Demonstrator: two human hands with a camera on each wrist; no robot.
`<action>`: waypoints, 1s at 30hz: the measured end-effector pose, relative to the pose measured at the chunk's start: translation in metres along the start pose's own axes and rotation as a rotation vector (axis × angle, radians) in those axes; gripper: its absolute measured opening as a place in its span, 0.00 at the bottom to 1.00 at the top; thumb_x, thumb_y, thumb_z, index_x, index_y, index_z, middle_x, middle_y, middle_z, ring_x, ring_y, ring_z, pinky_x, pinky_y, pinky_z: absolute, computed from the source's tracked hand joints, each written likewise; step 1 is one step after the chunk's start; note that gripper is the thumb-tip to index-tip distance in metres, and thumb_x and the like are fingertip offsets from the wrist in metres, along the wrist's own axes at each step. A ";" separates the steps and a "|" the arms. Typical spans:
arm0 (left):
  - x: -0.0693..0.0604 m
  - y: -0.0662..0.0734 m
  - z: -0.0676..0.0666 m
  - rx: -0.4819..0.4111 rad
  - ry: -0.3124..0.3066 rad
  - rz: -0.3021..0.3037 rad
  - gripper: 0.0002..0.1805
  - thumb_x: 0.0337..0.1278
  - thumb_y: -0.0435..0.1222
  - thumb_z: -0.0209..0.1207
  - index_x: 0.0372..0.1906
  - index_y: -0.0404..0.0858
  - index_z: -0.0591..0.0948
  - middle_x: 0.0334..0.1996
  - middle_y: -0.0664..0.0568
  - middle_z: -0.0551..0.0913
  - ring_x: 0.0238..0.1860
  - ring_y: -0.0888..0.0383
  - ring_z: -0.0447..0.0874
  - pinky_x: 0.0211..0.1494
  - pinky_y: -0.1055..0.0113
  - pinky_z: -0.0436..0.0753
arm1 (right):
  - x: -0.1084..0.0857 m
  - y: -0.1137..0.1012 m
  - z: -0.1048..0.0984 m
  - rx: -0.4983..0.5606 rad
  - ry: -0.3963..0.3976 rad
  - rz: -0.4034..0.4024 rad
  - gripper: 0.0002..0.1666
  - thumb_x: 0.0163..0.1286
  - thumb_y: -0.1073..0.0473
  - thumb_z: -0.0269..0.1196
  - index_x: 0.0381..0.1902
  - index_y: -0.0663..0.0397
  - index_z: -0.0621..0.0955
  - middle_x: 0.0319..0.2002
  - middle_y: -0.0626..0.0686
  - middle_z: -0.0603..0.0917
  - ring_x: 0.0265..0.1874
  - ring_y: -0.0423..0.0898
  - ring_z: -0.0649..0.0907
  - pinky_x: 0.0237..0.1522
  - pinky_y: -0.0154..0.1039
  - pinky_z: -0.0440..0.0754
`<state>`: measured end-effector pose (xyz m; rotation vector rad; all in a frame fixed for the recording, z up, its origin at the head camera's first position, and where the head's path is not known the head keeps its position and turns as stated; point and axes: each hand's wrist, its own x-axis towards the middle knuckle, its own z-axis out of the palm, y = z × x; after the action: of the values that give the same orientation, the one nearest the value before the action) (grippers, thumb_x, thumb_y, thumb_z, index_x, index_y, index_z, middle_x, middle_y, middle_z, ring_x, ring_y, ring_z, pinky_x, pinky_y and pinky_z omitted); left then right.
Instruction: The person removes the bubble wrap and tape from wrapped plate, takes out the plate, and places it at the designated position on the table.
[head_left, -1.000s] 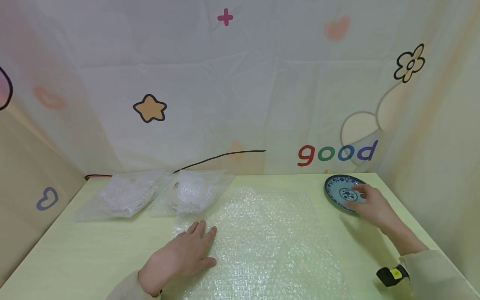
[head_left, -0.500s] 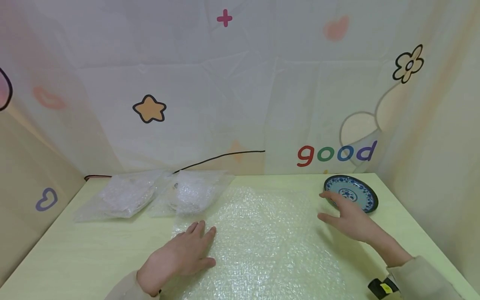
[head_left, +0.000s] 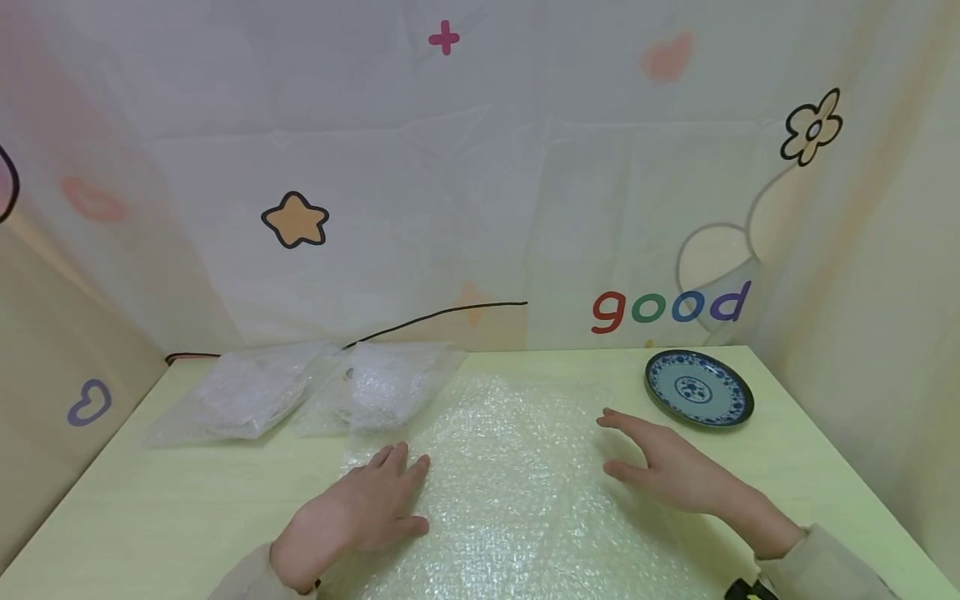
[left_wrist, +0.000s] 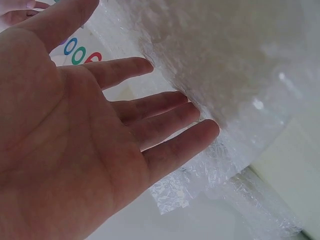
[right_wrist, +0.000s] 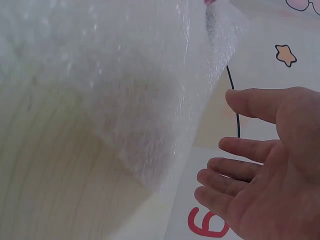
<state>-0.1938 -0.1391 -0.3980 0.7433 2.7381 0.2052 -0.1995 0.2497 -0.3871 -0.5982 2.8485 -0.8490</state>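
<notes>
A clear sheet of bubble wrap [head_left: 517, 483] lies flat over the middle of the table. My left hand [head_left: 356, 517] rests on its left edge, fingers spread, and the left wrist view shows the fingertips touching the bubble wrap [left_wrist: 210, 60]. Above the sheet's right edge hovers my right hand [head_left: 675, 467], holding nothing, thumb and fingers apart. In the right wrist view, this right hand [right_wrist: 270, 165] is clear of the bubble wrap [right_wrist: 140, 100]. Behind it, a blue patterned plate [head_left: 697, 387] with a dark rim lies at the back right, untouched.
Two bubble-wrapped bundles sit at the back left: one bundle [head_left: 251, 392] farther left, the other bundle [head_left: 386, 387] beside it, their edges overlapping. A printed curtain [head_left: 375, 167] hangs behind the pale table [head_left: 172, 500].
My right hand has left the plate and moved left and nearer, over the bubble wrap's right edge. The plate stays in place. My left hand has hardly moved.
</notes>
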 end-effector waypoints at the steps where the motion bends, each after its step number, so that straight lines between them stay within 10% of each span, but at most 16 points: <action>1: 0.000 0.000 0.000 0.001 0.002 0.002 0.43 0.66 0.52 0.65 0.76 0.33 0.66 0.75 0.27 0.57 0.76 0.32 0.56 0.68 0.38 0.70 | 0.000 -0.001 0.001 -0.001 -0.010 -0.005 0.37 0.74 0.52 0.67 0.73 0.62 0.70 0.73 0.66 0.68 0.72 0.66 0.68 0.67 0.64 0.69; 30: 0.000 -0.003 -0.003 -0.010 0.047 0.026 0.40 0.67 0.50 0.66 0.75 0.35 0.68 0.74 0.31 0.62 0.74 0.37 0.61 0.67 0.38 0.71 | -0.006 -0.016 0.026 0.034 -0.204 0.037 0.45 0.71 0.43 0.68 0.77 0.58 0.67 0.77 0.62 0.63 0.76 0.64 0.61 0.71 0.65 0.60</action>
<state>-0.1957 -0.1420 -0.3956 0.7816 2.7702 0.2454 -0.1834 0.2273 -0.4002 -0.5899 2.6479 -0.7805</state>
